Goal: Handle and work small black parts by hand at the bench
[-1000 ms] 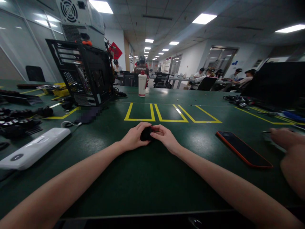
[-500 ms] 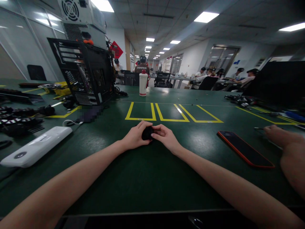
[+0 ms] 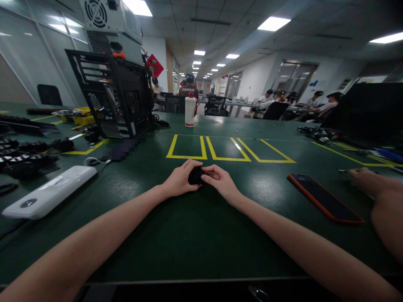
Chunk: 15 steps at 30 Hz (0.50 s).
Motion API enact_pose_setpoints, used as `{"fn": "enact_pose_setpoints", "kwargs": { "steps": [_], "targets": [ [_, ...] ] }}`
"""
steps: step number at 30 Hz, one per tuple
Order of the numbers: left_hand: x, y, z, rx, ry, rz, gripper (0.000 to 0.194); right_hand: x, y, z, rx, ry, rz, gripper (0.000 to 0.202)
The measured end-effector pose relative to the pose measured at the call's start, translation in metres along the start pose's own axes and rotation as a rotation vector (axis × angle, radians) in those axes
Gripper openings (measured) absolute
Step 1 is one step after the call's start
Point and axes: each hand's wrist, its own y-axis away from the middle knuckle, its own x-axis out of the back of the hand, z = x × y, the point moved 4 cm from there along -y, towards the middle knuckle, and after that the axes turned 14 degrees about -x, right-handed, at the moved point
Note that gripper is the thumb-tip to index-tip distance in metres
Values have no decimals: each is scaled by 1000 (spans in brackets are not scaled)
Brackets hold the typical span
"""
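Note:
A small black rounded object [image 3: 195, 176] lies between my two hands, low over the green table [image 3: 195, 235]. Its kind I cannot make out, since my fingers cover much of it. My left hand [image 3: 180, 179] wraps round its left side, thumb below and fingers above. On its right side my right hand [image 3: 219, 181] pinches at the edge with thumb and fingertips. Just beyond my hands, yellow tape outlines [image 3: 185, 157] mark the tabletop.
To the left are a white elongated device [image 3: 52, 191], a dark pixelated item [image 3: 121, 150] and an open computer case [image 3: 126, 100]. A white bottle [image 3: 189, 111] stands farther back. At right lie an orange-edged phone [image 3: 324, 197] and another person's hand [image 3: 367, 180].
Both my hands keep their hold on the black object with hardly any movement. The whole view has shifted very slightly.

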Motion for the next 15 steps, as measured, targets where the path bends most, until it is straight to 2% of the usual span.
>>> {"fn": "enact_pose_setpoints", "kwargs": {
  "steps": [3, 7, 11, 15],
  "targets": [
    [0, -1, 0, 4, -1, -4, 58, 0, -1, -2, -16, 1, 4, 20],
    [1, -1, 0, 4, 1, 1, 57, 1, -2, -2, -66, -30, -4, 31],
    [1, 0, 1, 6, 2, 6, 58, 1, -4, 2, -112, -54, -54, 31],
    [1, 0, 2, -6, 2, 10, 58, 2, -5, 4, -8, -30, -37, 31]
  ]
}}
